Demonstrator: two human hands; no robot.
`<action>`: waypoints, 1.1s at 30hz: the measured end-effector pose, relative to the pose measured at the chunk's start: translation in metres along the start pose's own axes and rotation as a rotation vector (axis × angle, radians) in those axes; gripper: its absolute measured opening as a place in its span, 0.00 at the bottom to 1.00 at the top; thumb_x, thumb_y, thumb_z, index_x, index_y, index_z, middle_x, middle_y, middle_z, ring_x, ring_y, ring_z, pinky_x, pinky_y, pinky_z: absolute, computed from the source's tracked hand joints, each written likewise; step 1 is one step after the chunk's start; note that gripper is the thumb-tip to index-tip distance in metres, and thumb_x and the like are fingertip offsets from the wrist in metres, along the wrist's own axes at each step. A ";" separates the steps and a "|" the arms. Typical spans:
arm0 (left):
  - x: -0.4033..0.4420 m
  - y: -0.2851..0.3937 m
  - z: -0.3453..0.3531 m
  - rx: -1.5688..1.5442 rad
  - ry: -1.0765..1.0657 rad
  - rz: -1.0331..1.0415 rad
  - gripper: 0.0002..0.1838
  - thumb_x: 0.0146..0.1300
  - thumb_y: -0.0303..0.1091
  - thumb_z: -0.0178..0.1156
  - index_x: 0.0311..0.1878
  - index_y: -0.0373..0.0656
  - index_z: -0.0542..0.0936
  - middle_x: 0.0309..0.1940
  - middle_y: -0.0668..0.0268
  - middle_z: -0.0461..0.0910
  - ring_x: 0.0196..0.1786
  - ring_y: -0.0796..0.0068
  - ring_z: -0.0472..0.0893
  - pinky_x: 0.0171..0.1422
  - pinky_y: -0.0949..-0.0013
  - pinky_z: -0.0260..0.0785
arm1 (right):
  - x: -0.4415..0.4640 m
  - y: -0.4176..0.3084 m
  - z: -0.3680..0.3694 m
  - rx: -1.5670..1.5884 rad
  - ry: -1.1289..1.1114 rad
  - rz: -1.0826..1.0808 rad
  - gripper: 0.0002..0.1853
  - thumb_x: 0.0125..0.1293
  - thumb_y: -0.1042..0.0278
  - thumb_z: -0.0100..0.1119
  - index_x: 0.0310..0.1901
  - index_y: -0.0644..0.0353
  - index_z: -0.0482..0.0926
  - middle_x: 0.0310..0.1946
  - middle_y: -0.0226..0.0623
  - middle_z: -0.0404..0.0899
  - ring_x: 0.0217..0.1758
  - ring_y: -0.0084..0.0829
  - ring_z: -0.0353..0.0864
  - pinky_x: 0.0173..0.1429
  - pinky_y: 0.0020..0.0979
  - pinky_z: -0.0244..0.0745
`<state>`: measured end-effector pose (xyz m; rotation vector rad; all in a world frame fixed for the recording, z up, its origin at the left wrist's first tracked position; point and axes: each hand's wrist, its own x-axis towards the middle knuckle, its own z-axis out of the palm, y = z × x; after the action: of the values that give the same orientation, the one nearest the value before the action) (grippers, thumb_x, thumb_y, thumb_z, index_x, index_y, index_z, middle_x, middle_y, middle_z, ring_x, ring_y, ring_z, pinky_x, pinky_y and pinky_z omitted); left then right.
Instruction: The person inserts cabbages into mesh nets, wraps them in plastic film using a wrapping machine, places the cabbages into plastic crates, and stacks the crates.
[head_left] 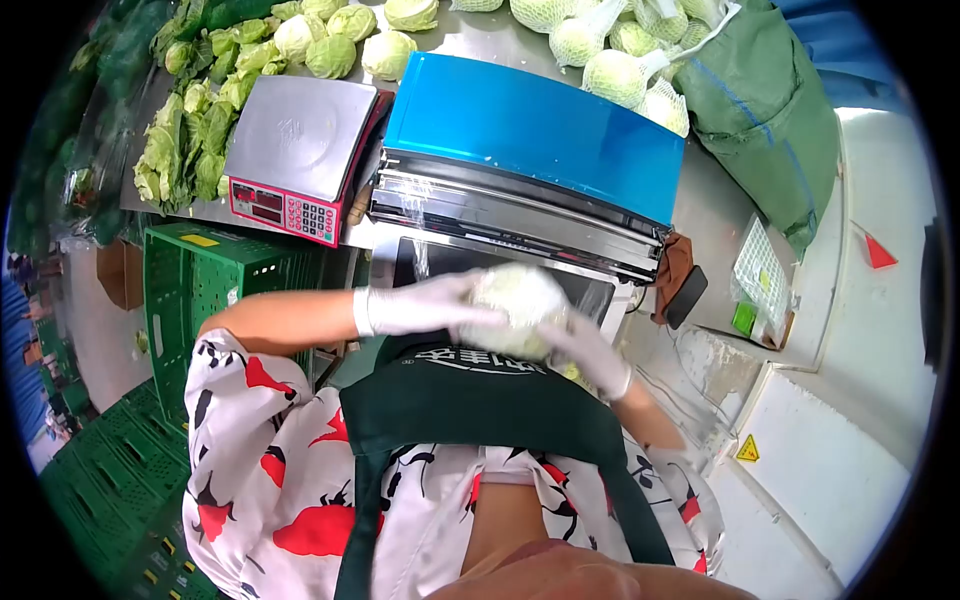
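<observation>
A pale green cabbage point(518, 308) with a shiny film-like surface is held in front of the dark green apron, slightly blurred. My left hand point(440, 303), in a white glove, grips its left side. On its lower right side presses my right hand point(590, 350), gloved in white too. Just beyond the cabbage stands a wrapping machine point(515, 215) with a blue cover point(530, 130) and metal rollers. A strip of clear film hangs at the machine's left front.
Left of the machine is a red-framed scale point(300, 140). Loose cabbages point(331, 57) and leaves lie behind it. Netted cabbages point(614, 77) and a green sack point(760, 110) are at back right. Green crates point(210, 270) stand at left, and a phone point(686, 297) is at right.
</observation>
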<state>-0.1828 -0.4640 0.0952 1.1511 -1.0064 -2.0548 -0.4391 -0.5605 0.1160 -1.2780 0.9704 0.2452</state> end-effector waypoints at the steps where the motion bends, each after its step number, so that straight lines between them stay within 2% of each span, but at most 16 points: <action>1: -0.002 -0.014 0.009 -0.089 -0.039 -0.022 0.42 0.69 0.50 0.62 0.77 0.36 0.56 0.71 0.56 0.66 0.74 0.68 0.63 0.79 0.63 0.54 | -0.001 0.015 0.010 -0.036 0.007 0.006 0.37 0.66 0.41 0.61 0.66 0.64 0.72 0.41 0.35 0.82 0.31 0.19 0.77 0.34 0.23 0.73; 3: 0.001 -0.033 0.004 -0.195 -0.102 -0.210 0.45 0.66 0.62 0.59 0.75 0.37 0.62 0.64 0.58 0.74 0.58 0.72 0.76 0.51 0.72 0.76 | 0.006 0.030 0.016 0.103 -0.075 0.121 0.37 0.66 0.34 0.56 0.61 0.63 0.77 0.39 0.36 0.84 0.31 0.21 0.81 0.32 0.21 0.73; 4: 0.008 -0.040 0.006 -0.189 -0.032 -0.219 0.46 0.67 0.66 0.55 0.75 0.39 0.62 0.62 0.59 0.75 0.56 0.74 0.77 0.47 0.73 0.76 | 0.021 0.035 0.013 0.178 -0.120 0.176 0.37 0.67 0.32 0.54 0.59 0.62 0.78 0.38 0.36 0.84 0.31 0.22 0.82 0.32 0.21 0.73; 7: 0.025 -0.061 -0.004 -0.533 -0.075 -0.409 0.46 0.67 0.68 0.53 0.75 0.40 0.62 0.65 0.59 0.74 0.62 0.69 0.77 0.55 0.72 0.73 | 0.069 0.061 0.007 0.292 -0.211 0.283 0.41 0.66 0.26 0.48 0.58 0.61 0.78 0.39 0.38 0.85 0.35 0.27 0.84 0.35 0.22 0.74; 11: 0.009 -0.075 0.003 -0.683 -0.016 -0.308 0.39 0.73 0.61 0.48 0.75 0.40 0.62 0.66 0.58 0.73 0.66 0.67 0.75 0.69 0.66 0.66 | 0.078 0.088 -0.003 0.789 -0.467 0.285 0.32 0.74 0.42 0.50 0.68 0.61 0.69 0.57 0.38 0.78 0.54 0.31 0.79 0.62 0.31 0.71; 13: 0.000 -0.088 0.006 -0.608 0.084 -0.167 0.32 0.75 0.47 0.53 0.74 0.39 0.62 0.65 0.58 0.75 0.63 0.70 0.77 0.68 0.67 0.69 | 0.049 0.086 -0.012 0.758 -0.402 0.184 0.26 0.74 0.52 0.56 0.64 0.62 0.74 0.58 0.40 0.78 0.57 0.31 0.80 0.59 0.31 0.74; 15: -0.009 -0.128 0.017 -0.209 0.228 0.178 0.29 0.74 0.39 0.56 0.73 0.39 0.64 0.61 0.58 0.78 0.60 0.71 0.80 0.65 0.67 0.72 | 0.033 0.127 0.011 0.301 0.075 -0.157 0.20 0.73 0.59 0.58 0.59 0.65 0.77 0.54 0.40 0.80 0.56 0.31 0.81 0.55 0.29 0.76; 16: -0.024 -0.120 0.016 0.260 0.376 0.101 0.23 0.71 0.28 0.58 0.68 0.40 0.70 0.51 0.57 0.84 0.53 0.69 0.84 0.60 0.68 0.75 | 0.031 0.144 0.019 0.062 0.312 -0.317 0.18 0.73 0.62 0.59 0.57 0.66 0.78 0.52 0.40 0.82 0.56 0.31 0.82 0.53 0.29 0.77; 19: -0.033 -0.120 0.017 0.645 0.708 0.271 0.18 0.71 0.27 0.56 0.62 0.46 0.78 0.34 0.59 0.84 0.38 0.64 0.85 0.49 0.68 0.78 | 0.026 0.144 0.023 -0.236 0.694 -0.628 0.14 0.72 0.69 0.59 0.52 0.70 0.79 0.44 0.37 0.85 0.47 0.29 0.85 0.47 0.26 0.79; 20: -0.033 -0.117 0.019 0.500 0.748 0.238 0.18 0.74 0.28 0.54 0.65 0.46 0.76 0.27 0.64 0.80 0.31 0.71 0.81 0.41 0.71 0.75 | 0.016 0.130 0.027 0.162 0.666 -0.334 0.13 0.73 0.65 0.58 0.46 0.69 0.81 0.33 0.33 0.84 0.36 0.25 0.84 0.40 0.24 0.77; 24: -0.045 -0.099 0.023 0.003 0.820 0.156 0.17 0.78 0.32 0.48 0.67 0.44 0.73 0.17 0.79 0.63 0.20 0.91 0.61 0.24 0.80 0.55 | 0.007 0.143 0.015 0.543 0.581 -0.067 0.16 0.74 0.58 0.57 0.37 0.65 0.82 0.23 0.27 0.77 0.24 0.16 0.73 0.27 0.23 0.67; 27: -0.050 -0.145 0.011 -0.390 0.683 -0.002 0.17 0.80 0.39 0.47 0.60 0.42 0.78 0.15 0.81 0.62 0.17 0.92 0.58 0.21 0.80 0.50 | 0.026 0.202 0.031 0.322 0.612 0.183 0.17 0.74 0.58 0.57 0.34 0.64 0.82 0.16 0.22 0.68 0.18 0.14 0.63 0.22 0.22 0.54; 28: -0.047 -0.161 0.013 -0.452 0.671 -0.087 0.18 0.80 0.43 0.45 0.53 0.42 0.81 0.15 0.81 0.64 0.17 0.93 0.59 0.20 0.80 0.48 | 0.038 0.225 0.042 0.018 0.680 0.049 0.14 0.72 0.59 0.60 0.34 0.61 0.84 0.17 0.23 0.71 0.20 0.15 0.67 0.24 0.25 0.61; 29: -0.033 -0.219 0.009 -0.431 0.645 -0.065 0.15 0.78 0.41 0.49 0.48 0.41 0.81 0.13 0.72 0.68 0.14 0.78 0.68 0.18 0.72 0.58 | 0.046 0.235 0.055 -0.128 0.692 0.066 0.14 0.72 0.57 0.58 0.38 0.61 0.83 0.21 0.32 0.75 0.25 0.26 0.73 0.30 0.31 0.67; 31: -0.014 -0.225 0.024 0.509 0.785 0.184 0.11 0.74 0.37 0.53 0.45 0.40 0.80 0.16 0.56 0.74 0.21 0.53 0.78 0.25 0.59 0.70 | 0.062 0.245 0.086 -0.418 0.703 0.093 0.17 0.72 0.54 0.55 0.46 0.61 0.83 0.29 0.48 0.83 0.34 0.46 0.85 0.43 0.41 0.78; 33: -0.003 -0.217 0.039 0.516 0.490 0.176 0.11 0.71 0.37 0.54 0.42 0.39 0.79 0.24 0.45 0.77 0.32 0.40 0.80 0.37 0.49 0.74 | 0.081 0.247 0.101 0.314 0.407 0.083 0.19 0.73 0.52 0.53 0.53 0.58 0.80 0.41 0.45 0.82 0.45 0.44 0.82 0.50 0.41 0.76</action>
<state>-0.2407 -0.3286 -0.0695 1.6495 -1.3535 -1.3039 -0.5024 -0.4190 -0.1164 -1.0156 1.3522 -0.1094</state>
